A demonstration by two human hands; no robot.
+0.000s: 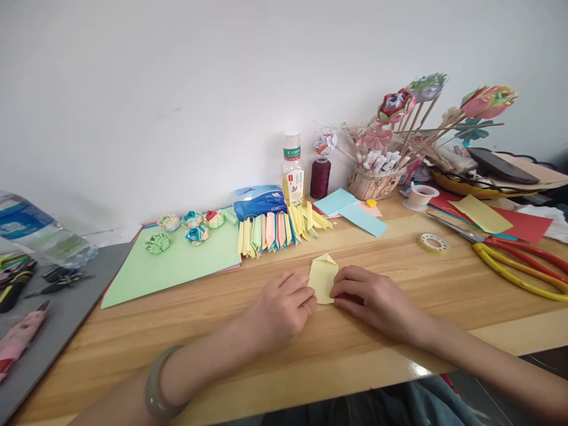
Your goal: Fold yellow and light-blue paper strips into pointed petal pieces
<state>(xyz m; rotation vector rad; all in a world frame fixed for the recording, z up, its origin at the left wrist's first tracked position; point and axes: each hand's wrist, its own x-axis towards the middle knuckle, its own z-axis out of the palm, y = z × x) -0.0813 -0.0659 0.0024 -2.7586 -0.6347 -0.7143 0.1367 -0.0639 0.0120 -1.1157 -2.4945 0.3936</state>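
Note:
A small sheet of yellow paper (pixel 323 279) lies on the wooden table in front of me, its top corners folded in to a low point. My left hand (pixel 286 305) grips its left edge with curled fingers. At the right edge, my right hand (pixel 361 293) pinches the same paper between thumb and fingers. Beyond it stands a row of folded paper strips (pixel 266 232) in yellow, green, pink and blue. Several paper flowers (pixel 195 235) rest on a light green sheet (pixel 177 269) to the left.
Large scissors (pixel 497 251), a tape roll (pixel 432 242) and coloured paper (pixel 532 223) lie at right. Behind are a tissue pack (pixel 260 201), a drink bottle (pixel 293 171), a thread spool (pixel 320 177) and a basket (pixel 375 183). A water bottle (pixel 44 231) lies at left.

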